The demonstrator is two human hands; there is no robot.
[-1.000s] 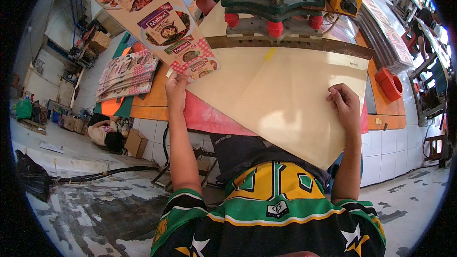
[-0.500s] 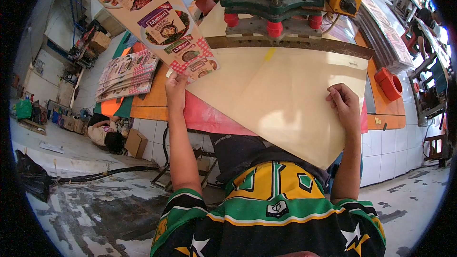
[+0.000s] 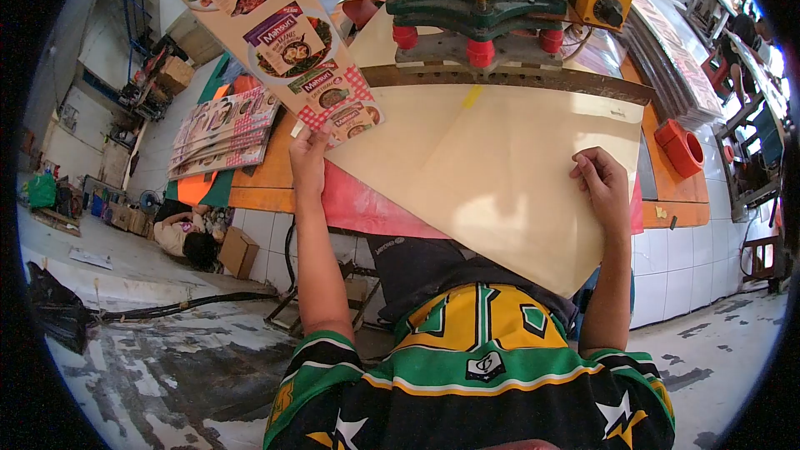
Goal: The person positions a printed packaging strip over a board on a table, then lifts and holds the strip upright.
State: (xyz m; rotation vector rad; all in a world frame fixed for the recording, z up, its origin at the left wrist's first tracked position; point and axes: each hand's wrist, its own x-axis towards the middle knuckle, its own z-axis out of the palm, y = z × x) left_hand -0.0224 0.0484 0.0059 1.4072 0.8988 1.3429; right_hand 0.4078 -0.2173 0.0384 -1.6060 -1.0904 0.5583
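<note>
- The cream sheet [image 3: 500,175] spreads before the person, its nearest corner reaching the waist of the green, black and yellow shirt [image 3: 483,367].
- A red sheet [image 3: 362,204] shows under the cream sheet's left slanting edge, with a little more red past its right edge.
- The right hand [image 3: 602,175] is over the right part of the cream sheet, its fingers loosely curled and the thumb near them; whether they meet, or touch the sheet, cannot be told.
- The left hand [image 3: 310,150] is just off the cream sheet's left corner, fingers closed together on the lower end of the printed strip [image 3: 287,46].
- From those fingers the printed strip slants up and left, away from the cream sheet; its far end leaves the view.
- Between the hands, the cream sheet's surface is open.
- Left of the cream sheet, stacked printed panels [image 3: 223,133] lie on the orange bench [image 3: 271,179]; right of it, a red ring [image 3: 682,148] sits near the bench edge.
- A metal bar [image 3: 500,77] crosses the cream sheet's far edge, below the green press [image 3: 479,12] with yellow knobs.
- Beyond the cream sheet's far right corner lies a long stack [image 3: 679,62].
</note>
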